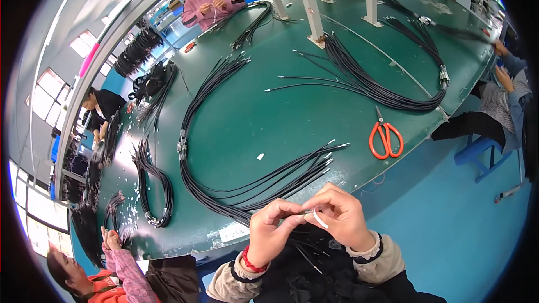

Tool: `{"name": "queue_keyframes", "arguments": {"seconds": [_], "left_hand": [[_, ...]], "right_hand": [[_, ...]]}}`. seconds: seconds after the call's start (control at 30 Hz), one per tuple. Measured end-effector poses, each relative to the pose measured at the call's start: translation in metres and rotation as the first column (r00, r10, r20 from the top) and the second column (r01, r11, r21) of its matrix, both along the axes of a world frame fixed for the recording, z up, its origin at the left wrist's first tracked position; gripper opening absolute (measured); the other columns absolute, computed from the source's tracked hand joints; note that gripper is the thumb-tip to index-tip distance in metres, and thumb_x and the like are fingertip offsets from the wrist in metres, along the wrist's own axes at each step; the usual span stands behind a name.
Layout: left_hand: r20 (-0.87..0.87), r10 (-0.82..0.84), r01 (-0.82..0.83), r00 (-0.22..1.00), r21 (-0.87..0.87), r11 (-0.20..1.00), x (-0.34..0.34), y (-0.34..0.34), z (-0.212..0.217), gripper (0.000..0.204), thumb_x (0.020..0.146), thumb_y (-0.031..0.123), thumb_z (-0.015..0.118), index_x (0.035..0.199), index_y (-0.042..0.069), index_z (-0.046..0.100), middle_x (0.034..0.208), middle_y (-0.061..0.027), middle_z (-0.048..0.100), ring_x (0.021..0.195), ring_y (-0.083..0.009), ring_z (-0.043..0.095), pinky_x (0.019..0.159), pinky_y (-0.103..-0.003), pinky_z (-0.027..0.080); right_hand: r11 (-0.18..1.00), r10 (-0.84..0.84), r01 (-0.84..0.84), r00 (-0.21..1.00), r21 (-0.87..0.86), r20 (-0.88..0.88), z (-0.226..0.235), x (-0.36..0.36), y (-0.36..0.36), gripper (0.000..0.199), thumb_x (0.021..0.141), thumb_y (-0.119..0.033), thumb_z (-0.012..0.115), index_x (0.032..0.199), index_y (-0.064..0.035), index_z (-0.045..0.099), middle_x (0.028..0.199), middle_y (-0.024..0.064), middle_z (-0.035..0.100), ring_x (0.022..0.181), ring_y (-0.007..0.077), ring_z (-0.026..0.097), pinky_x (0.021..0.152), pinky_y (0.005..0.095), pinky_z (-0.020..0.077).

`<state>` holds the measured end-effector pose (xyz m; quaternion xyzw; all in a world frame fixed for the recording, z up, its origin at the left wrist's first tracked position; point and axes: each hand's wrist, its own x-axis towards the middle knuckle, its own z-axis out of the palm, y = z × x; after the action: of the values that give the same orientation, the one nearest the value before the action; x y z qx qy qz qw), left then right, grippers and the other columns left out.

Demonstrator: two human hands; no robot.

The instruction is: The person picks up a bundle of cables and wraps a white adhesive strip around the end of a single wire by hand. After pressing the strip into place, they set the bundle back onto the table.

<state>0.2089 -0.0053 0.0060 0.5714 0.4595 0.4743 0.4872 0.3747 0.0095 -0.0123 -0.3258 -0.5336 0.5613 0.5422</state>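
Observation:
My left hand [274, 231] and my right hand [341, 217] meet fingertip to fingertip above the near table edge. A narrow white strip [320, 219] curls out of the right hand's pinch. Between the two hands sits a small slim piece, mostly covered by fingers; its kind cannot be told. The left hand's thumb and forefinger close on this piece. Just beyond my hands lie the loose ends of a long bundle of black cables [190, 182], which curves away to the left and is banded midway. More black cable ends [308, 258] show below my hands, over my lap.
Orange-handled scissors [386, 139] lie at the right table edge. Another cable bundle [393, 101] curves behind them, near white posts [309, 11]. A looped cable bundle [152, 182] and white scraps [130, 207] are on the left. Co-workers sit around the green table [269, 129].

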Motion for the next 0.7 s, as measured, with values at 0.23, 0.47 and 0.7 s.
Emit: {"name": "queue_keyframes", "arguments": {"seconds": [0.23, 0.47, 0.7], "left_hand": [[-0.189, -0.039, 0.062, 0.981, 0.121, 0.991, -0.069, 0.010, 0.004, 0.012, 0.072, -0.005, 0.070, 0.083, -0.003, 0.064, 0.076, -0.0086, 0.065, 0.068, -0.0158, 0.062, 0.060, -0.026, 0.048], [-0.057, 0.158, -0.144, 0.986, 0.200, 0.969, -0.059, 0.003, 0.022, 0.012, 0.067, -0.005, 0.072, 0.077, -0.002, 0.065, 0.070, -0.0089, 0.064, 0.062, -0.0158, 0.060, 0.057, -0.026, 0.046], [-0.051, 0.260, -0.242, 0.964, 0.230, 0.943, -0.126, 0.014, 0.000, 0.016, 0.065, -0.009, 0.073, 0.078, -0.001, 0.066, 0.071, -0.0085, 0.063, 0.062, -0.0157, 0.060, 0.056, -0.024, 0.046]], "right_hand": [[0.979, -0.094, 0.095, 0.995, 0.179, -0.014, 0.005, -0.068, 0.000, 0.015, 0.074, 0.007, 0.067, 0.087, -0.0007, 0.067, 0.081, 0.0033, 0.052, 0.065, 0.0061, 0.045, 0.053, 0.0203, 0.0335], [0.981, -0.078, 0.059, 0.992, 0.185, 0.100, 0.036, -0.072, 0.002, 0.019, 0.072, 0.009, 0.069, 0.089, -0.0003, 0.067, 0.085, 0.0058, 0.055, 0.068, 0.0092, 0.049, 0.056, 0.0207, 0.0365], [0.986, -0.124, 0.118, 0.991, 0.114, 0.049, 0.006, -0.156, 0.004, 0.020, 0.071, 0.004, 0.073, 0.089, 0.0003, 0.064, 0.080, 0.0044, 0.051, 0.067, 0.0075, 0.046, 0.056, 0.0204, 0.0355]]}}
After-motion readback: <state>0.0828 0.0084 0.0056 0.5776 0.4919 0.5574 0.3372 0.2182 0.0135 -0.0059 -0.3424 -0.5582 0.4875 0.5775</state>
